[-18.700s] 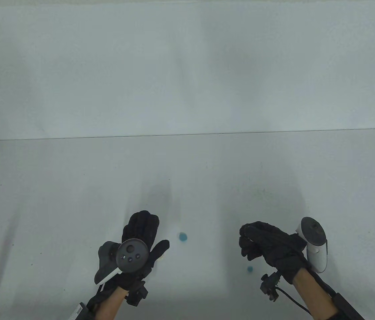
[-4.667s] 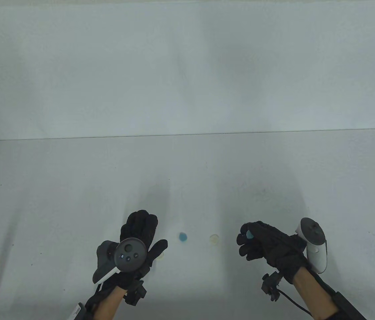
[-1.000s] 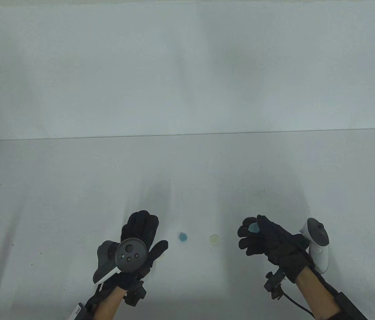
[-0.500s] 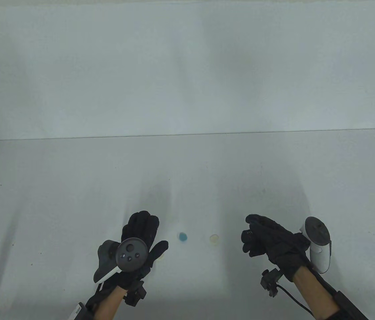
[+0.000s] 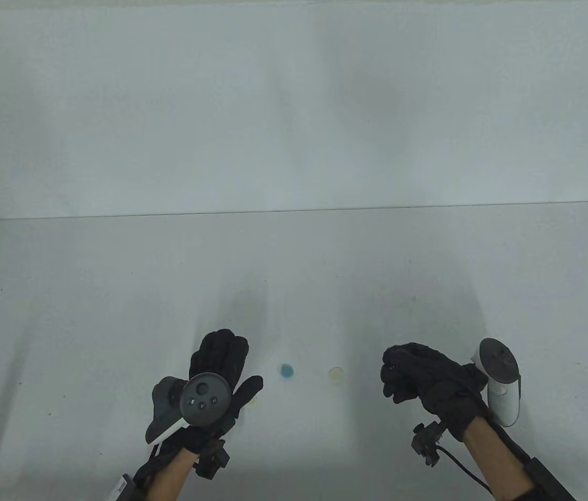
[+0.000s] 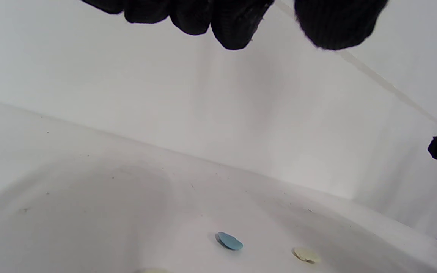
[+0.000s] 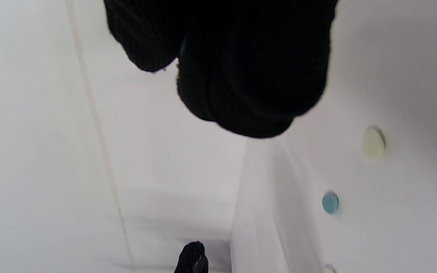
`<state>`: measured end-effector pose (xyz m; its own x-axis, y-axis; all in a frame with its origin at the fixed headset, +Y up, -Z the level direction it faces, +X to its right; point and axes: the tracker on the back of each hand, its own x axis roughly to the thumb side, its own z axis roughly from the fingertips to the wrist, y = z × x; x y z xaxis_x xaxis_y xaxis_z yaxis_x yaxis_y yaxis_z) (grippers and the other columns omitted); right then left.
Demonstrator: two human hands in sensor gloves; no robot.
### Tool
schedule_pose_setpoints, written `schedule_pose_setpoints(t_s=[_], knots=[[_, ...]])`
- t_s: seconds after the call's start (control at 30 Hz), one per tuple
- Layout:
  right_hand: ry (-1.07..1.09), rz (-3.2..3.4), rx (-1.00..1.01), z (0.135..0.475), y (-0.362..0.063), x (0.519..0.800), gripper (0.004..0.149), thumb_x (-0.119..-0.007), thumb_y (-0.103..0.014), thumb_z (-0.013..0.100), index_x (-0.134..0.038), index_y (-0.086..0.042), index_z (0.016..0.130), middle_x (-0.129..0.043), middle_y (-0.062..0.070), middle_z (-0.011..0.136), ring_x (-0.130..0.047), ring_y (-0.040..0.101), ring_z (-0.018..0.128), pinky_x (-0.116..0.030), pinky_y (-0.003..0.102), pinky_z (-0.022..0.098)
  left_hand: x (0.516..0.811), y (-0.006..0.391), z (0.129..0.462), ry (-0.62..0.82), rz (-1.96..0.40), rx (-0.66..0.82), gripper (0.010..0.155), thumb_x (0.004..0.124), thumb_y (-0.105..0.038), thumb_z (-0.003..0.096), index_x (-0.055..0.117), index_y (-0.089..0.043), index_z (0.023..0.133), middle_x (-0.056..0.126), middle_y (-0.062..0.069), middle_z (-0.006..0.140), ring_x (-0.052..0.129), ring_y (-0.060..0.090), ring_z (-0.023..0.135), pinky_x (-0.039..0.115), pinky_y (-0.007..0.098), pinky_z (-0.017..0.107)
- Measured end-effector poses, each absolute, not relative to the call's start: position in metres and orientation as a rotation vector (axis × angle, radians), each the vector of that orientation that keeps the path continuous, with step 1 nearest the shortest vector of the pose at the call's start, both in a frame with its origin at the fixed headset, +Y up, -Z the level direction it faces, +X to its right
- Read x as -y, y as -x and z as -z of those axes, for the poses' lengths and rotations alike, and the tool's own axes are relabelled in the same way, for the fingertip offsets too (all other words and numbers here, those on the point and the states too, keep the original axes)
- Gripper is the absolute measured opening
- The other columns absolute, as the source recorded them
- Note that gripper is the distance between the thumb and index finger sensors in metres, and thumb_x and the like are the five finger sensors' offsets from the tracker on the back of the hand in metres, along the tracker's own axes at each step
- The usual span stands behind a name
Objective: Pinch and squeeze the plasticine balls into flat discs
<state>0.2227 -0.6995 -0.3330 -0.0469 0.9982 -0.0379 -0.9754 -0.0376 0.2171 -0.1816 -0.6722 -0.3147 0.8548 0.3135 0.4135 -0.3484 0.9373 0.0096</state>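
Observation:
My right hand (image 5: 404,377) hovers low over the table at the right, fingers curled into a tight fist (image 7: 241,76). The blue plasticine piece it pinched a second ago is hidden inside the fingers. My left hand (image 5: 222,360) lies flat and open on the left, fingers straight (image 6: 237,22), holding nothing. Between the hands a flat blue disc (image 5: 287,371) (image 6: 230,241) (image 7: 330,202) and a pale yellow disc (image 5: 336,373) (image 6: 306,254) (image 7: 373,142) lie on the table. Another pale disc (image 5: 253,402) peeks out beside the left thumb.
The white table (image 5: 116,292) ends at a far edge against a white wall (image 5: 294,104). A cable and a small black clamp (image 5: 426,443) hang at the right wrist.
The right hand has closed round the blue piece, which showed between its fingertips a second ago, and turned slightly. The left hand and the discs on the table have not moved.

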Motion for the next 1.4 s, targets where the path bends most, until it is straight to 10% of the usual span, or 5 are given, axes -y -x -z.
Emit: schedule_pose_setpoints(t_s=[0.27,0.5,0.87,1.13,1.4], knots=[[-0.105,-1.645,-0.189,0.332,-0.221,0.701,0.042,-0.08,-0.038,0.054,-0.084,-0.006,0.081,-0.102,0.003,0.055,-0.108,0.016,0.038,-0.098,0.02,0.023,0.672,0.182,0.314,-0.087,-0.347,0.421,0.076,0.066,-0.046,0.0548,0.047,-0.002,0.114,0.036,0.03,0.116,0.037,0.058,0.105,0.041,0.065,0.072],[-0.158,-1.481,-0.296,0.333,-0.222,0.712,0.073,-0.066,-0.052,0.06,-0.055,0.003,0.107,-0.078,0.025,0.095,-0.09,0.041,0.075,-0.088,0.037,0.05,0.672,0.182,0.314,-0.088,-0.344,0.417,0.076,0.066,-0.046,0.0547,0.047,-0.002,0.114,0.036,0.03,0.116,0.037,0.058,0.105,0.041,0.065,0.072],[-0.071,-1.576,-0.171,0.333,-0.226,0.704,0.047,-0.072,-0.039,0.058,-0.088,0.0,0.077,-0.105,0.007,0.051,-0.109,0.016,0.033,-0.098,0.018,0.018,0.673,0.181,0.315,-0.08,-0.341,0.415,0.076,0.066,-0.046,0.0547,0.047,-0.002,0.114,0.036,0.03,0.116,0.037,0.058,0.105,0.041,0.065,0.072],[-0.124,-1.464,-0.256,0.333,-0.226,0.713,0.08,-0.059,-0.062,0.058,-0.062,0.002,0.104,-0.085,0.024,0.091,-0.097,0.037,0.069,-0.092,0.033,0.043,0.672,0.182,0.314,-0.088,-0.343,0.415,0.076,0.066,-0.046,0.0547,0.047,-0.002,0.114,0.036,0.03,0.116,0.037,0.058,0.105,0.041,0.065,0.072],[-0.099,-1.582,-0.202,0.332,-0.225,0.707,0.059,-0.074,-0.053,0.055,-0.078,-0.007,0.09,-0.097,0.01,0.071,-0.104,0.024,0.052,-0.095,0.023,0.034,0.673,0.182,0.315,-0.085,-0.346,0.418,0.076,0.066,-0.046,0.0547,0.047,-0.002,0.114,0.037,0.03,0.116,0.037,0.058,0.105,0.041,0.065,0.072]])
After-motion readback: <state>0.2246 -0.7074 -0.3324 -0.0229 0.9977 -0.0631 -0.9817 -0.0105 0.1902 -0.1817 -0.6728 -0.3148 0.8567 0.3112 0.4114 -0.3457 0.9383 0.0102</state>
